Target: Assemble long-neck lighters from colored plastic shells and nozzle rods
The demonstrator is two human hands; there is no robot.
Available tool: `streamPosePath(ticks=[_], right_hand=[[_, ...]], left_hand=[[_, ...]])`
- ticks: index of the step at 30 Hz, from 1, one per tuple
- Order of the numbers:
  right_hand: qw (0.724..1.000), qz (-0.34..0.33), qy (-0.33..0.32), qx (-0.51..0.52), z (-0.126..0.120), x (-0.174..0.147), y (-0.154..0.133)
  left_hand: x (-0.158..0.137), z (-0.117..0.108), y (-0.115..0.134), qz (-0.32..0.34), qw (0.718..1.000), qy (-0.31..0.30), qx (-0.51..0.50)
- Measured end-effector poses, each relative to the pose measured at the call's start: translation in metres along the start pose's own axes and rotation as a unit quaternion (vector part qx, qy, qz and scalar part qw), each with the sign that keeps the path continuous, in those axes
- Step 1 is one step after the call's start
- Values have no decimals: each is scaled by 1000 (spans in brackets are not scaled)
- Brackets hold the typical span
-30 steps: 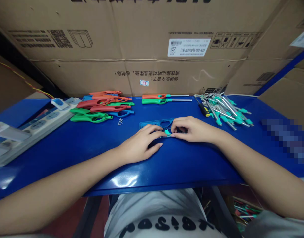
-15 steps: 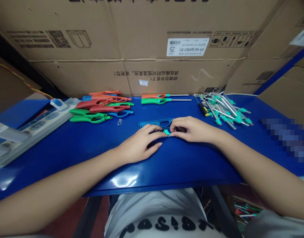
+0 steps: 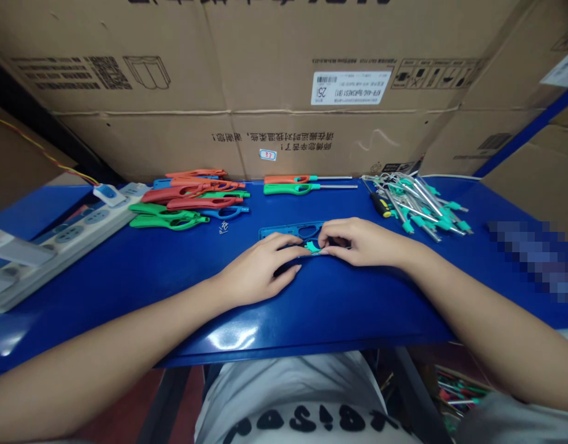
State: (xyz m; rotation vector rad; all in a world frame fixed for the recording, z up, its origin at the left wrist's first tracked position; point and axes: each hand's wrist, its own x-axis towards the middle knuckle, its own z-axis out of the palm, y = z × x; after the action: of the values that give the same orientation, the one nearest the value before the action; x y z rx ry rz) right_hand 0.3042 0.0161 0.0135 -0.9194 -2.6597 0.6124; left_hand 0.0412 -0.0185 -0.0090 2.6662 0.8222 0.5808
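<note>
Teal piece [image 3: 312, 246], near the blue shell [image 3: 284, 229], probably wants gentle steadying: left hand [image 3: 258, 265] with thumb and fingers apart, right hand [image 3: 358, 242] curled close (whether clamped, one cannot tell).

The carton [image 3: 265, 74] bears a label [image 3: 349, 87] reading "KFR" and "25".

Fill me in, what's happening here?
A person's left hand and right hand are both at a small teal part, in front of a blue shell lying on the table. The exact grip is partly hidden. Coloured shells and loose screws sit to the left; teal-ended metal tubes and a screwdriver sit right.
</note>
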Motion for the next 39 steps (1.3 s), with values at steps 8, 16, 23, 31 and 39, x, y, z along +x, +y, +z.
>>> streamPosePath(ticks=[8, 16, 23, 31, 39], right_hand=[[1000, -1, 1, 2, 1, 0, 0], [1000, -16, 2, 10, -2, -3, 0], [1000, -13, 7, 0, 1, -2, 3], [996, -58, 61, -11, 1, -1, 4], [985, -24, 98, -141, 3, 0, 18]], left_hand=[[0, 3, 0, -6, 1000, -4, 14], [0, 2, 0, -7, 1000, 0, 10], [0, 2, 1, -5, 1000, -3, 18], [0, -8, 0, -39, 998, 48, 19], [1, -19, -4, -83, 993, 45, 76]])
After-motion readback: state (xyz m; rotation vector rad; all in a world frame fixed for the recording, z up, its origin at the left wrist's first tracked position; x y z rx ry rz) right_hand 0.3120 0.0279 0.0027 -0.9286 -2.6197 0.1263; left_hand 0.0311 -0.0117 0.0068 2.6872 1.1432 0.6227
